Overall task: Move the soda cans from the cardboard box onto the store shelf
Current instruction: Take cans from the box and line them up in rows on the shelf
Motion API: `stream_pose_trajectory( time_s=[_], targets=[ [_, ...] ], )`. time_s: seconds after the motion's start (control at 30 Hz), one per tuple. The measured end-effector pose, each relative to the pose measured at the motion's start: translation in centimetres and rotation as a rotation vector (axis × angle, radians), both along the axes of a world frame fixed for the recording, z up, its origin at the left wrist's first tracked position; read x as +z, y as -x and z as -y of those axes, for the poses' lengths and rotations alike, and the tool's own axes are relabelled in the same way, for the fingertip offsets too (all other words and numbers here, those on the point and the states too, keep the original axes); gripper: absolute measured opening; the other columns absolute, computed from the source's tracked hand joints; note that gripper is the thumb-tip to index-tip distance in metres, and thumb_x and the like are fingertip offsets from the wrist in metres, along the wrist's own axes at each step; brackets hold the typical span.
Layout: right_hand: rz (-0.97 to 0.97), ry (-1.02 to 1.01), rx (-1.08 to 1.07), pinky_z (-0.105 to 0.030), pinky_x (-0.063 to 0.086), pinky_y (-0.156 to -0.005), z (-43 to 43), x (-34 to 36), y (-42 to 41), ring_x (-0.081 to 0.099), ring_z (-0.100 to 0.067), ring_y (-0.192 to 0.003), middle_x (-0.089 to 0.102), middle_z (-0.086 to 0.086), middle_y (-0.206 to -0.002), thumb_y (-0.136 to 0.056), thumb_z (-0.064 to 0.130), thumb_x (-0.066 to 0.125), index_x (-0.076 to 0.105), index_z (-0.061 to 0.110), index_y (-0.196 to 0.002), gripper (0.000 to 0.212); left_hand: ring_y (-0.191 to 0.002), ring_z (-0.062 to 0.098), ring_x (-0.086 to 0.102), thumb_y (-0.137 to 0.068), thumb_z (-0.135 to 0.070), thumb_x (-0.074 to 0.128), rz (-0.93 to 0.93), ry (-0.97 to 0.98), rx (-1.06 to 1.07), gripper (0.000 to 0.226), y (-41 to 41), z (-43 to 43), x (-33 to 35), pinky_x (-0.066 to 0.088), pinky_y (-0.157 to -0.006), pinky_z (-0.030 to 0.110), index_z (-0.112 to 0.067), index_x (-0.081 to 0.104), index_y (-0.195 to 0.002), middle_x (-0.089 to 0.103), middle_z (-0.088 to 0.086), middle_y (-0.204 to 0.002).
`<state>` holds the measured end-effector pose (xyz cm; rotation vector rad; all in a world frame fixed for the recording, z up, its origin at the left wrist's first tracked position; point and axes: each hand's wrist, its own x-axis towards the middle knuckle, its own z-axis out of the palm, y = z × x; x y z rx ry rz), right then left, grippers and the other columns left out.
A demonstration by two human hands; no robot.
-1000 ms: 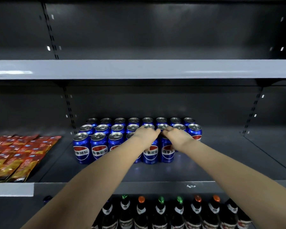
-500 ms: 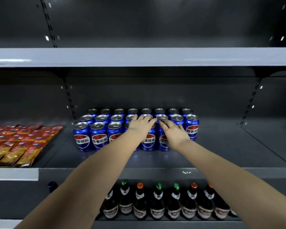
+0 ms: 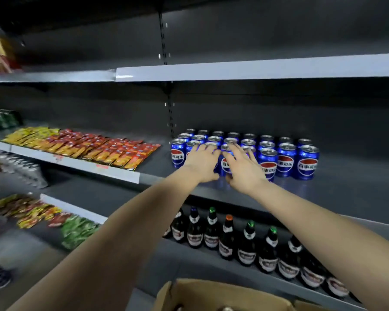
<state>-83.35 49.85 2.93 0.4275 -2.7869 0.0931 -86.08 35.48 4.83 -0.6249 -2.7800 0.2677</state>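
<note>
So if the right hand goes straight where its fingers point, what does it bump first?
The right hand would meet the blue soda cans first; it seems to be touching their tops, though depth is unclear.

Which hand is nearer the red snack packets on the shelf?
Left. The left hand is right of the red snack packets; the right hand lies beyond it, farther right.

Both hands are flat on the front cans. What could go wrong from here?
1. The left hand and right hand lie with straight fingers over the front Pepsi cans, which stand tightly packed. Drawing back carelessly might snag one and tip its neighbours.
2. A tipped can could roll off the shelf onto the glass bottles below.
</note>
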Motion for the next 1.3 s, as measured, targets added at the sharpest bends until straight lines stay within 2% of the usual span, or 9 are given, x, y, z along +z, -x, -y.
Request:
stream_pose_trajectory(
  time_s=[0.37, 0.53, 0.77, 0.9, 1.0, 1.1, 1.17, 1.23, 1.3],
  targets=[
    [0.270, -0.075, 0.173, -0.041, 0.005, -0.120, 0.6, -11.7, -6.0, 0.002, -0.024, -0.148, 0.010, -0.009, -0.159, -0.088, 0.021, 0.057, 0.024, 0.015, -0.149, 0.070, -0.130, 0.029, 0.038, -0.081, -0.047, 0.061, 0.227, -0.052, 0.202, 0.068, -8.6, 2.7, -12.5, 0.026, -0.111, 0.042, -0.017, 0.042, -0.139, 0.043, 0.006, -0.141],
    [0.505, -0.131, 0.191, -0.041, 0.008, -0.120, 1.2, -22.7, -7.1, 0.003, -0.026, -0.148, 0.006, -0.007, -0.160, -0.091, 0.023, 0.055, 0.021, 0.017, -0.150, 0.069, -0.138, 0.029, 0.030, -0.087, -0.045, 0.058, 0.506, -0.071, 0.289, 0.072, -10.7, 3.9, -22.8, 0.020, -0.116, 0.040, -0.017, 0.030, -0.147, 0.032, 0.007, -0.150],
    [0.799, -0.136, 0.180, -0.044, 0.015, -0.119, 2.2, -40.6, -9.1, 0.008, -0.027, -0.147, 0.006, -0.004, -0.159, -0.089, 0.026, 0.060, 0.024, 0.022, -0.149, 0.070, -0.132, 0.028, 0.037, -0.079, -0.036, 0.066, 0.783, -0.232, 0.410, 0.065, -13.3, 5.3, -39.8, 0.031, -0.109, 0.037, -0.017, 0.045, -0.137, 0.040, 0.005, -0.144],
    [0.922, -0.074, 0.170, -0.046, 0.029, -0.114, 4.2, -50.7, -7.7, 0.008, -0.032, -0.147, 0.001, 0.002, -0.161, -0.086, 0.015, 0.061, 0.020, 0.036, -0.149, 0.078, -0.127, 0.033, 0.043, -0.083, -0.032, 0.067, 0.880, -0.345, 0.539, 0.077, -13.1, 6.9, -49.8, 0.042, -0.097, 0.040, -0.017, 0.027, -0.147, 0.034, 0.008, -0.146],
    [0.965, 0.003, 0.157, -0.042, 0.035, -0.109, 7.1, -58.1, -5.7, 0.024, -0.035, -0.143, -0.001, 0.001, -0.161, -0.086, 0.004, 0.059, 0.018, 0.042, -0.148, 0.084, -0.127, 0.035, 0.041, -0.086, -0.026, 0.065, 0.934, -0.414, 0.656, 0.077, -11.8, 8.8, -57.0, 0.042, -0.097, 0.043, -0.014, 0.022, -0.148, 0.034, 0.013, -0.144],
    [0.978, 0.055, 0.161, -0.036, 0.038, -0.103, 10.0, -62.9, -3.9, 0.029, -0.032, -0.140, 0.001, -0.005, -0.161, -0.089, 0.001, 0.056, 0.020, 0.032, -0.150, 0.078, -0.126, 0.035, 0.044, -0.089, -0.025, 0.062, 0.983, -0.469, 0.732, 0.070, -10.6, 9.8, -62.6, 0.042, -0.092, 0.039, -0.010, 0.025, -0.146, 0.038, 0.016, -0.141],
    [0.994, 0.067, 0.193, -0.033, 0.032, -0.107, 11.8, -65.3, -2.7, 0.027, -0.033, -0.140, 0.010, -0.014, -0.158, -0.091, 0.003, 0.053, 0.023, 0.019, -0.150, 0.068, -0.133, 0.033, 0.037, -0.090, -0.027, 0.062, 1.033, -0.452, 0.760, 0.073, -10.4, 9.7, -65.7, 0.037, -0.102, 0.038, -0.008, 0.023, -0.147, 0.031, 0.016, -0.147],
    [0.986, 0.063, 0.256, -0.035, 0.027, -0.110, 13.2, -67.5, -1.8, 0.028, -0.036, -0.139, 0.018, -0.019, -0.155, -0.093, 0.006, 0.050, 0.027, 0.012, -0.149, 0.061, -0.136, 0.032, 0.033, -0.087, -0.027, 0.066, 1.074, -0.429, 0.796, 0.080, -10.3, 9.5, -67.9, 0.034, -0.106, 0.039, -0.010, 0.018, -0.149, 0.027, 0.014, -0.150],
    [0.955, 0.049, 0.284, -0.041, 0.028, -0.113, 14.0, -69.1, -1.2, 0.027, -0.036, -0.140, 0.016, -0.014, -0.157, -0.093, 0.010, 0.049, 0.030, 0.015, -0.148, 0.059, -0.135, 0.032, 0.035, -0.084, -0.026, 0.069, 1.051, -0.445, 0.801, 0.082, -10.4, 9.4, -69.4, 0.037, -0.106, 0.041, -0.011, 0.020, -0.148, 0.029, 0.013, -0.149]
  ],
)
